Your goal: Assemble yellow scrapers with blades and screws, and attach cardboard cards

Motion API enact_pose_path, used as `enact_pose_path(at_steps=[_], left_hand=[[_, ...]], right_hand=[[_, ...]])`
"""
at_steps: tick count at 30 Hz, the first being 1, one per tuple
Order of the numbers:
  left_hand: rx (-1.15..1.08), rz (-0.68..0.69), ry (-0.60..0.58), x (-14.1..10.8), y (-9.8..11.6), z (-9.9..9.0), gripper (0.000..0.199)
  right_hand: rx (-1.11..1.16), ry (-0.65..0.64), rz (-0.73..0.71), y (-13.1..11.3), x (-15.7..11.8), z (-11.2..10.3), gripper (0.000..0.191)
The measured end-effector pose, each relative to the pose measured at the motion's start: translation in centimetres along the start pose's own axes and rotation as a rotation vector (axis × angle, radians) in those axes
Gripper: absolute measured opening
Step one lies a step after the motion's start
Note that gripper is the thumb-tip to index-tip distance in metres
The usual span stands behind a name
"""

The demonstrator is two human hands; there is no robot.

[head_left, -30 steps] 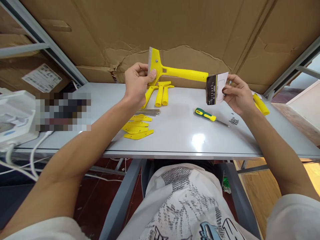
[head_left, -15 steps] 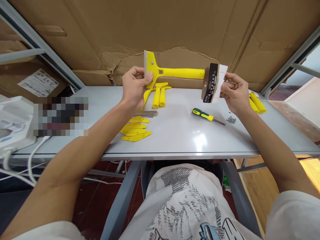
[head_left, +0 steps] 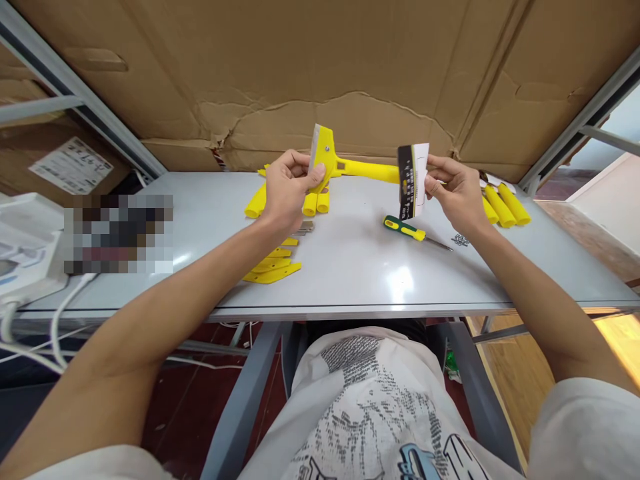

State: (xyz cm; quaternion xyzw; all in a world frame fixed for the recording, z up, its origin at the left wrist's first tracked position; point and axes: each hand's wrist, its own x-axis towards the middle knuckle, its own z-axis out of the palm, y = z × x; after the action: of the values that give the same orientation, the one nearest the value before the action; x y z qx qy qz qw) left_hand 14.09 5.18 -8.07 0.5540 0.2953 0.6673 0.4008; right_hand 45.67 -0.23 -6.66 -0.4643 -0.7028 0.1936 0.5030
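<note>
My left hand (head_left: 293, 190) pinches the wide head of a yellow scraper (head_left: 367, 170), whose metal blade edge faces left. The scraper's handle stretches right, and its far end is hidden behind a black and white printed card (head_left: 407, 180). My right hand (head_left: 453, 190) holds that card by its white right side. Both hands are raised above the table. Below the card lies a green and yellow screwdriver (head_left: 405, 229), its tip close to a small pile of screws (head_left: 460, 240).
Yellow handles lie behind my left hand and more yellow handles (head_left: 507, 203) at the right. Flat yellow pieces (head_left: 273, 270) and metal blades (head_left: 304, 228) rest on the grey table (head_left: 350, 267). A white device (head_left: 30, 247) stands far left; cardboard (head_left: 320, 60) stands behind.
My left hand has moved right and slightly down with the scraper. My right hand has shifted left with the card, which now covers the end of the handle.
</note>
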Motion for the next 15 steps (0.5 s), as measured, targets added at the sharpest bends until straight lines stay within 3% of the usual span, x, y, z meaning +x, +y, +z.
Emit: enact_pose_path(at_steps=[6, 12, 15], left_hand=[[0.024, -0.047, -0.006, -0.41, -0.22, 0.07, 0.037], [0.003, -0.053, -0.052, -0.86, 0.11, 0.30, 0.048], [0.007, -0.034, -0.071, -0.85, 0.15, 0.27, 0.049]], right_hand=[[0.045, 0.042, -0.001, -0.36, -0.41, 0.70, 0.045], [-0.241, 0.069, 0.012, -0.36, -0.20, 0.25, 0.037], [-0.270, 0.049, 0.030, -0.74, -0.15, 0.11, 0.039]])
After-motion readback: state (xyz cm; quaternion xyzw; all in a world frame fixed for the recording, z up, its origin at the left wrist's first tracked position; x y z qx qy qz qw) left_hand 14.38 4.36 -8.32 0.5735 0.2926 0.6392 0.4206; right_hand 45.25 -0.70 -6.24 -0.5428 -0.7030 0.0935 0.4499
